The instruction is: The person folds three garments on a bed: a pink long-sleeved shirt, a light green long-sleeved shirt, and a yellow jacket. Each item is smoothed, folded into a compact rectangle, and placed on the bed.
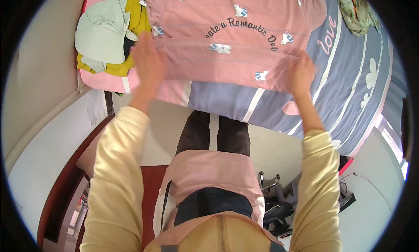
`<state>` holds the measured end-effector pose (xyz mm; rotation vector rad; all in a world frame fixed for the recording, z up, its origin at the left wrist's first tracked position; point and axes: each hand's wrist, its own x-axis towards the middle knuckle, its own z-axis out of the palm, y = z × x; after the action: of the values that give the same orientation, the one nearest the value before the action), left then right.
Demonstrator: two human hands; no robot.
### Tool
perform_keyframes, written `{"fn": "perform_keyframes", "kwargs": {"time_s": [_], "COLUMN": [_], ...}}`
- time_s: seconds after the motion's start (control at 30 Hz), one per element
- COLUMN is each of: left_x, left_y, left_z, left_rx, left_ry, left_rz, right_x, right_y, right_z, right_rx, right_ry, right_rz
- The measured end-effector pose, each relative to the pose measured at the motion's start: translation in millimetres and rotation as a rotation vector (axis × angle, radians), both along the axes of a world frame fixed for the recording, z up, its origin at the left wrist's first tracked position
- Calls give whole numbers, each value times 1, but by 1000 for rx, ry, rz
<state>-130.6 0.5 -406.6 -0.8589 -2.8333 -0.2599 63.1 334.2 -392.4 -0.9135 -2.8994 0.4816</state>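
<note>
A pink short-sleeved T-shirt [193,64] lies spread across the bed, printed with white-and-blue animals and dark lettering. Its part nearest me is turned up in a flap that covers some of the lettering. My left hand [149,62], blurred, holds the shirt at its left side. At the right side, my right hand [302,72] grips the same flap, also slightly blurred. The fingertips of both hands are partly hidden. Just left of my left hand sits a pale grey garment [100,33] on top of a mustard-yellow garment [139,18].
The bed [222,98] has a blue-grey and pink cover with white stripes. A crumpled patterned cloth [355,13] lies at its far right. A wall [42,121] borders the left side. Below right are chrome chair parts [269,183] and a black bag-like object [278,212].
</note>
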Motion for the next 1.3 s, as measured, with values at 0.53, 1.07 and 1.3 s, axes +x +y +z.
{"fn": "perform_keyframes", "kwargs": {"time_s": [0.53, 1.07, 1.3], "left_x": [2, -40, -57], "left_y": [-60, -34, -47], "left_z": [-20, -20, -6], "left_rx": [27, 355, 395], "left_ry": [-171, -483, -619], "left_rz": [87, 441, 492], "right_x": [30, -160, -183], "right_y": [-42, -209, -213], "right_z": [-48, -46, -46], "right_rx": [230, -383, -329], "right_ry": [-183, 396, 133], "right_rz": [224, 505, 195]}}
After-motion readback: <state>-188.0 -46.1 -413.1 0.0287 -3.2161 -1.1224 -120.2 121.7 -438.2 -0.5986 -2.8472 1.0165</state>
